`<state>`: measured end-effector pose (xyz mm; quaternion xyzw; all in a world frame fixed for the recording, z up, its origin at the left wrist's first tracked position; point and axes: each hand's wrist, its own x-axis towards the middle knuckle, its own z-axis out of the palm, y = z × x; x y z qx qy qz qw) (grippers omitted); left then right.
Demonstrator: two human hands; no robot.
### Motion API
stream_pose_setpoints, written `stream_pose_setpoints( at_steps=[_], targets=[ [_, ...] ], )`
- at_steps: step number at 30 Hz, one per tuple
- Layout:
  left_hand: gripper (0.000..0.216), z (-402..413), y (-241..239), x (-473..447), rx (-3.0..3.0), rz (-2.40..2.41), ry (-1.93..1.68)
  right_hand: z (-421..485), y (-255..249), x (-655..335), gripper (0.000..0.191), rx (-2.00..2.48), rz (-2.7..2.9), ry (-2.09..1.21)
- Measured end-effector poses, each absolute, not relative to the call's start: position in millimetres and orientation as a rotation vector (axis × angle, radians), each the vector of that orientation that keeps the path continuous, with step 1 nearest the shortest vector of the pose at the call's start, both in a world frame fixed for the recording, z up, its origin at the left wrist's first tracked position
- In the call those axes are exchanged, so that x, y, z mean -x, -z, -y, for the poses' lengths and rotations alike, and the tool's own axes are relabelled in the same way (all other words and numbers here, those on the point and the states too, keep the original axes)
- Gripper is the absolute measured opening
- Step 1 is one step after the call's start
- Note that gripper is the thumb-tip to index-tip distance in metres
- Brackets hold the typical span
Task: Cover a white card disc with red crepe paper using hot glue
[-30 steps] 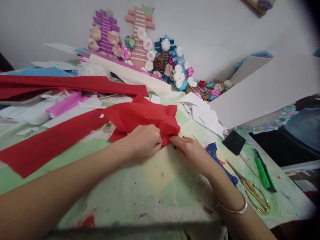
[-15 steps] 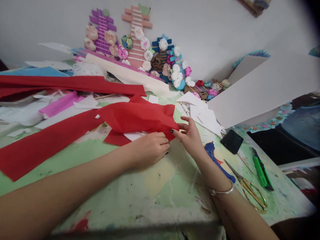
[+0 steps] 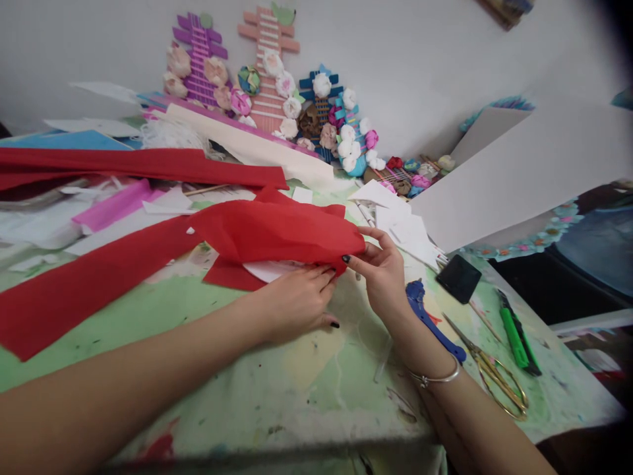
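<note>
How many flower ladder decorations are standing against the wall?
3: purple one leftmost, pink one in the middle, blue one rightmost. Turquoise strips beside the blue may hide a fourth.

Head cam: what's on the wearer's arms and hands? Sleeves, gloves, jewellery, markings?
Both forearms are bare, with no sleeves or gloves in view. The left hand and right hand have dark-painted fingernails. A thin silver metal bangle circles the right wrist. No watch or rings show.
</note>
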<state>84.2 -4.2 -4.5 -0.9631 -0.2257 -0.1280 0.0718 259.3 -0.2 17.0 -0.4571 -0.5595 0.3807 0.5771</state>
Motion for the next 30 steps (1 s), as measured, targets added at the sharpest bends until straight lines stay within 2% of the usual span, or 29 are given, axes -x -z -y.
stream_pose_setpoints(
  at_steps=[5, 7, 11, 16, 21, 26, 30],
  targets=[
    [0.065, 4.8, 4.3, -84.2, 2.952, 0.705, 0.361, -2.7, -10.5, -257.7, 0.072, 1.086, 1.403, -0.926],
    [0.064, 5.1, 2.7, -83.6, 2.973, 0.737, 0.318, -4.3, -9.5, -255.7, 0.076, 1.115, 1.497, -0.846],
    [0.064, 7.5, -2.7, -82.0, 2.969, 0.813, 0.332, -5.9, -11.4, -254.0, 0.061, 1.073, 1.592, -0.598],
    [0.066, 13.9, -5.6, -84.2, 2.935, 0.872, 0.357, -2.4, -12.8, -254.5, 0.047, 0.975, 1.516, -0.654],
    [0.062, 21.7, -3.3, -91.5, 2.939, 1.028, 0.329, 7.8, -14.4, -254.7, 0.018, 1.020, 1.650, -0.676],
    [0.059, 23.6, 1.1, -94.3, 3.031, 1.188, 0.480, 17.1, -23.2, -259.8, 0.014, 0.991, 1.899, -0.622],
    [0.056, 22.7, 4.8, -94.0, 3.145, 1.158, 0.572, 20.2, -27.0, -266.1, 0.019, 0.924, 2.063, -0.528]
  ],
)
